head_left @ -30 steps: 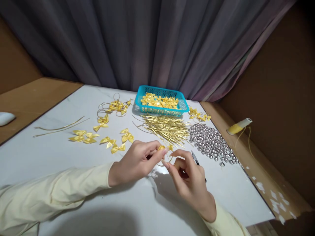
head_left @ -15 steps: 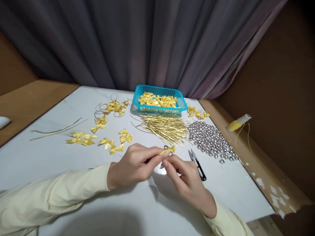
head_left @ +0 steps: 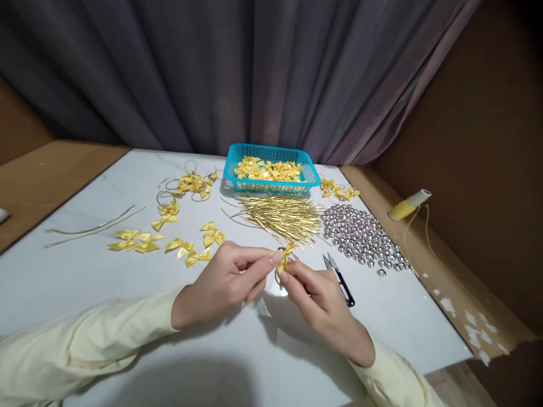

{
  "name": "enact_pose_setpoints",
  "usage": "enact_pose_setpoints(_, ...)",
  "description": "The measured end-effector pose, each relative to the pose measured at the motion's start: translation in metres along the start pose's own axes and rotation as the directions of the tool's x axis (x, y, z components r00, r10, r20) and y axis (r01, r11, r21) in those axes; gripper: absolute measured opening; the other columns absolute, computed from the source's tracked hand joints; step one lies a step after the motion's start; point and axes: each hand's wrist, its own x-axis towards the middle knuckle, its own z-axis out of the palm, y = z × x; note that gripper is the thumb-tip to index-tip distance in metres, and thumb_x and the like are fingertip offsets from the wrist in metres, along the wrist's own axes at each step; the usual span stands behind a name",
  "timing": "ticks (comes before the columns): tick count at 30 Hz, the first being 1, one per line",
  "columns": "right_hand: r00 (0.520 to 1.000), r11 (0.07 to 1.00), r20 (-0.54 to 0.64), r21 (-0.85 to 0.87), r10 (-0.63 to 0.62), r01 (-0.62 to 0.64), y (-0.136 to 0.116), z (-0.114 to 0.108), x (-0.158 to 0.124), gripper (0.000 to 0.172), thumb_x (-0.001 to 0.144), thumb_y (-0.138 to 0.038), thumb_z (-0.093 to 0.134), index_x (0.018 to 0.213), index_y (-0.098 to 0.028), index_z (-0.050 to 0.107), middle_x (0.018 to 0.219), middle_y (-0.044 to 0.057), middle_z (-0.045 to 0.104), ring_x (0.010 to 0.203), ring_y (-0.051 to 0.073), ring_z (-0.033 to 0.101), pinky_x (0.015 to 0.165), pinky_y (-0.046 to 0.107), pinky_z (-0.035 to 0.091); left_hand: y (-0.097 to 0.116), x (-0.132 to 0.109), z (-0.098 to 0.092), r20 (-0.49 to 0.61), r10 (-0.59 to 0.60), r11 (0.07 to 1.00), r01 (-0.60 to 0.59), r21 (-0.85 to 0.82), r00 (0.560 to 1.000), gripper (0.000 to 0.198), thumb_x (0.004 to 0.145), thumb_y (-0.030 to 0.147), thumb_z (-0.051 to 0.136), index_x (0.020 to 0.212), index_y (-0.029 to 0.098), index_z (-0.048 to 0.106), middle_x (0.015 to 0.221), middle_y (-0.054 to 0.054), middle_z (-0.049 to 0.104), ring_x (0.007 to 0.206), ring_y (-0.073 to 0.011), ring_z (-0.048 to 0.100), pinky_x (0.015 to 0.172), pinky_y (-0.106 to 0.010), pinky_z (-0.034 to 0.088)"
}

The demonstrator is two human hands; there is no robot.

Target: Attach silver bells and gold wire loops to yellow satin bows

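Just above the white table, my left hand [head_left: 233, 274] pinches one side of a yellow ribbon bow [head_left: 288, 252] between thumb and fingers. My right hand [head_left: 320, 297] pinches the bow's lower end from the other side. A thin loop of cord [head_left: 277, 276] hangs under the bow, and part of a small silvery bell-like piece [head_left: 280, 249] peeks out behind it. The fingertips hide how these parts are joined. Black-handled thread snips [head_left: 339, 281] lie beside my right hand. Beyond my hands is a pile of gold cords [head_left: 284, 219].
A blue basket [head_left: 229, 169] with yellow bows stands at the back. Many silvery round pieces [head_left: 360, 234] are heaped on the right. Loose bows [head_left: 180, 246] and looped bows [head_left: 193, 183] lie on the left. A thread spool [head_left: 409, 205] rests by the right edge.
The bow has turned from lying flat under my left fingers to standing more upright, its loops now facing me. The whole view has shifted slightly.
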Motion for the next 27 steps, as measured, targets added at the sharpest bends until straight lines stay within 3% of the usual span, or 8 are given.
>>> enact_pose_setpoints(10, 1.0, 1.0, 0.021, -0.004, 0.003, -0.003, 0.0003, -0.0002, 0.0003, 0.02, 0.087, -0.016, 0.04, 0.067, -0.019, 0.042, 0.057, -0.006, 0.035, 0.047, 0.007, 0.032, 0.046, 0.02, 0.028, -0.0019, 0.0042, -0.0009, -0.009, -0.058, 0.998, 0.058, -0.021, 0.998, 0.054, 0.089, 0.029, 0.041, 0.038, 0.016, 0.037, 0.031, 0.005, 0.037, 0.032, -0.0047, 0.034, 0.038, -0.017, 0.033)
enact_pose_setpoints(17, 1.0, 0.999, 0.014, -0.037, 0.001, 0.0, -0.0009, 0.0005, 0.0001, 0.021, 0.087, -0.017, 0.04, 0.066, -0.019, 0.042, 0.053, -0.006, 0.033, 0.045, 0.007, 0.031, 0.045, 0.02, 0.027, 0.0, 0.0061, 0.0007, -0.03, -0.132, 0.991, 0.131, -0.029, 0.991, 0.031, 0.083, 0.029, 0.055, 0.057, 0.013, 0.061, 0.033, 0.008, 0.034, 0.031, -0.0035, 0.028, 0.032, -0.015, 0.024)
enact_pose_setpoints(27, 1.0, 1.0, 0.025, 0.009, 0.017, -0.018, -0.002, 0.003, 0.0005, 0.019, 0.087, -0.016, 0.039, 0.07, -0.018, 0.047, 0.054, -0.006, 0.034, 0.045, 0.007, 0.031, 0.045, 0.02, 0.027, 0.0032, 0.0033, 0.0052, -0.064, -0.168, 0.976, 0.156, -0.152, 0.984, 0.025, 0.081, 0.021, 0.055, 0.058, 0.012, 0.055, 0.037, 0.008, 0.041, 0.034, -0.0023, 0.033, 0.035, -0.013, 0.026)
